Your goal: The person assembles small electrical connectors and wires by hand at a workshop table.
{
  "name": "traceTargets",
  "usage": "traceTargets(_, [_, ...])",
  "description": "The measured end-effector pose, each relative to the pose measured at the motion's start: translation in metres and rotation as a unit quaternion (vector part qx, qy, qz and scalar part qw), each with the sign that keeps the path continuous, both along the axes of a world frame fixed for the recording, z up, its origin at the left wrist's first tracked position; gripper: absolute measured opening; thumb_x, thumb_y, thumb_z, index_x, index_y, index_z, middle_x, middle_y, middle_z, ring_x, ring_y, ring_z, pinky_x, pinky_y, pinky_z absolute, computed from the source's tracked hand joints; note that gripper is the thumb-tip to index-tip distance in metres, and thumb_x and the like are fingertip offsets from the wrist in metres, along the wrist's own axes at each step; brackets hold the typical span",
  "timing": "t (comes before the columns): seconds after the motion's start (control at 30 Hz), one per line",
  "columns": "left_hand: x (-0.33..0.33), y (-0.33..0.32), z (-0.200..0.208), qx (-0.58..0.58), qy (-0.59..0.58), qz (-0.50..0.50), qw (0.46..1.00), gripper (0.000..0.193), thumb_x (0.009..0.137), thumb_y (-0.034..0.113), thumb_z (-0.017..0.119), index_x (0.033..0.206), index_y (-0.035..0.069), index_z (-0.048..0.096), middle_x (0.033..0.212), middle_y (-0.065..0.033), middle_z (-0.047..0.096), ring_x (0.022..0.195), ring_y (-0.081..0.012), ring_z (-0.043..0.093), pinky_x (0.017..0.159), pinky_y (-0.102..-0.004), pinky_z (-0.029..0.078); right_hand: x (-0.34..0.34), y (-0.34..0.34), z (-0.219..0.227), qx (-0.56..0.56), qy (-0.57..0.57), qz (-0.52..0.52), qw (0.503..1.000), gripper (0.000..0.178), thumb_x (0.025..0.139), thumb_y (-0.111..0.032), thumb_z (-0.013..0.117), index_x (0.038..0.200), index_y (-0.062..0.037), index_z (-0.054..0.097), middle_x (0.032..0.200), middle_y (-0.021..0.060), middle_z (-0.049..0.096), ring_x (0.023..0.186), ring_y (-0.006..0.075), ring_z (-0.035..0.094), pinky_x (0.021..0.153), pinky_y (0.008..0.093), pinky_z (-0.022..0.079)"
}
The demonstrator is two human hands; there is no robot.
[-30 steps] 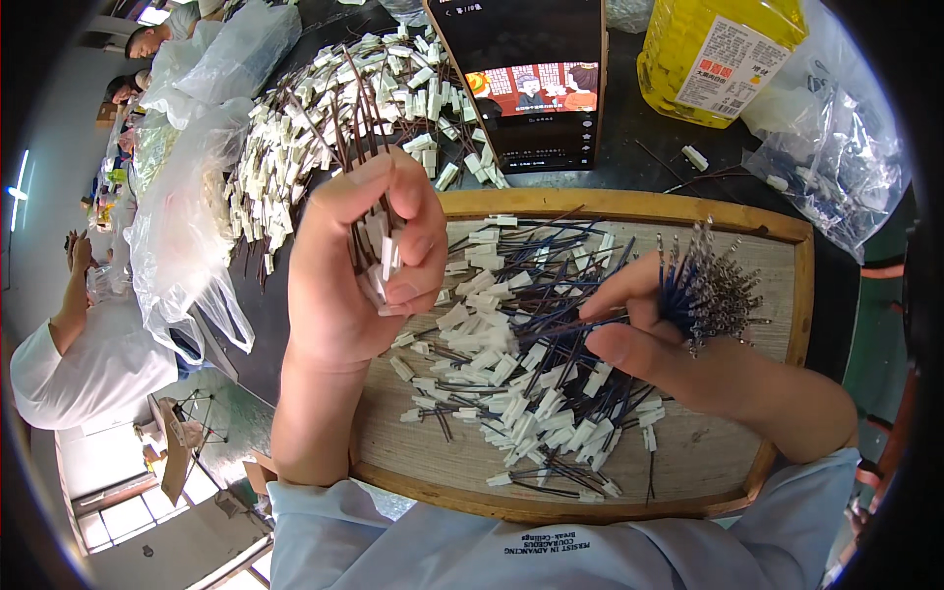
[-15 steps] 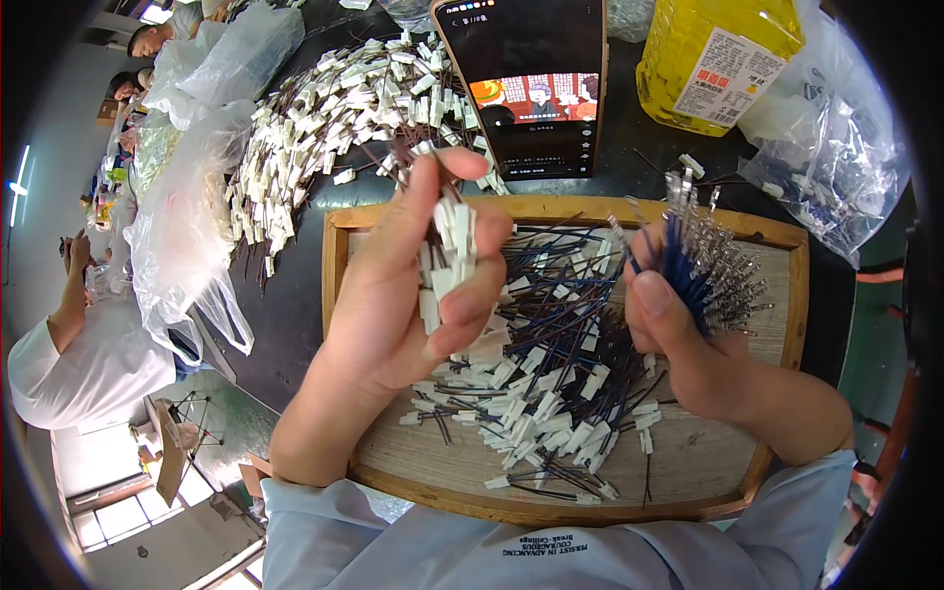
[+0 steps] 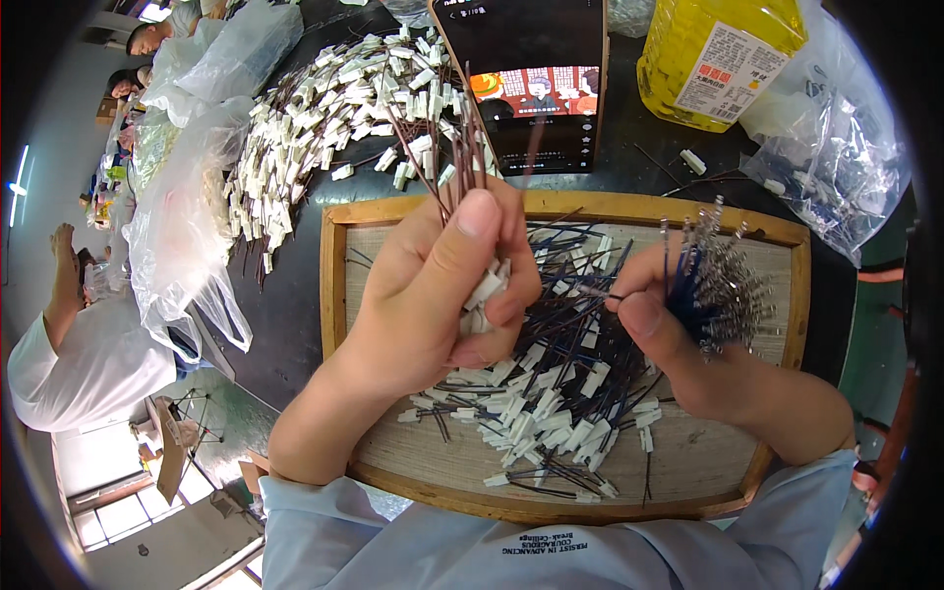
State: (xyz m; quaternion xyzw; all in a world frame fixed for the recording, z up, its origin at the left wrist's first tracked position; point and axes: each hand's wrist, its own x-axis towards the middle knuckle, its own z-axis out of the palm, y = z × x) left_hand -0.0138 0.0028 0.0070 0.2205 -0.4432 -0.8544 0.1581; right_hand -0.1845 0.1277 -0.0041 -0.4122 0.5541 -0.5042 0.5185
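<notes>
Brown wires with white plastic connectors [image 3: 484, 295] are bunched in my closed left hand [image 3: 423, 285]. Their wire ends stick up past the thumb, and the connectors show between the curled fingers. My right hand [image 3: 678, 344] grips a thick bundle of blue wires with bare metal terminals [image 3: 733, 290] fanned out to the right. Between its thumb and forefinger one wire end points left toward my left hand, apart from it. Under both hands, a wood-framed tray [image 3: 393, 487] holds a tangled heap of white connectors on blue and brown wires [image 3: 551, 423].
A large pile of white connectors on brown wires [image 3: 334, 118] lies at the far left beside clear plastic bags [image 3: 187, 226]. Behind the tray stands a phone [image 3: 536, 138] playing a cartoon. At the far right are a yellow-filled bottle [image 3: 718, 59] and another plastic bag [image 3: 836, 147]. Other people sit at left.
My left hand has turned and shifted slightly right, its brown wires now upright. My right thumb and forefinger have moved slightly down and left, with a single wire end now between them.
</notes>
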Motion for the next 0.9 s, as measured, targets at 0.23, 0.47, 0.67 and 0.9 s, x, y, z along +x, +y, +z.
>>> traceTargets(0.23, [-0.005, 0.01, 0.004, -0.11, -0.049, -0.03, 0.992, 0.036, 0.095, 0.041, 0.039, 0.089, 0.006, 0.037, 0.056, -0.0072, 0.045, 0.038, -0.0039, 0.029, 0.033, -0.0175, 0.021, -0.008, 0.003, 0.018, 0.078, 0.099, 0.094, 0.988, 0.02, 0.084, -0.022, 0.065, 0.092, -0.0077, 0.054, 0.071, -0.0039, 0.051, 0.059, 0.0017, 0.043, 0.054, 0.0175, 0.036])
traceTargets(0.47, [-0.003, 0.016, 0.009, -0.159, -0.074, -0.054, 0.983, 0.036, 0.092, 0.039, 0.049, 0.09, 0.003, 0.042, 0.062, -0.0065, 0.048, 0.044, -0.0055, 0.04, 0.036, -0.0188, 0.025, 0.004, 0.004, -0.003, -0.072, 0.165, -0.023, 0.983, 0.007, 0.074, -0.01, 0.072, 0.073, -0.0053, 0.067, 0.053, -0.0029, 0.053, 0.044, 0.0026, 0.046, 0.041, 0.0172, 0.035])
traceTargets(0.67, [-0.003, 0.019, 0.002, -0.212, -0.061, -0.055, 0.974, 0.035, 0.091, 0.035, 0.053, 0.09, 0.001, 0.042, 0.067, -0.0059, 0.049, 0.047, -0.0049, 0.041, 0.038, -0.0182, 0.027, 0.007, 0.004, -0.01, -0.085, 0.02, -0.042, 0.995, 0.006, 0.072, -0.008, 0.071, 0.074, -0.0041, 0.066, 0.058, 0.0022, 0.06, 0.048, 0.0063, 0.054, 0.045, 0.0208, 0.043])
traceTargets(0.9, [-0.001, 0.017, 0.007, -0.191, -0.092, -0.054, 0.976, 0.035, 0.091, 0.034, 0.053, 0.091, 0.0, 0.043, 0.065, -0.0062, 0.05, 0.046, -0.0045, 0.04, 0.038, -0.0179, 0.028, -0.003, 0.004, 0.002, -0.102, 0.105, 0.051, 0.988, 0.01, 0.081, -0.006, 0.064, 0.087, 0.0001, 0.059, 0.067, 0.0015, 0.059, 0.058, 0.0037, 0.05, 0.052, 0.0179, 0.04])
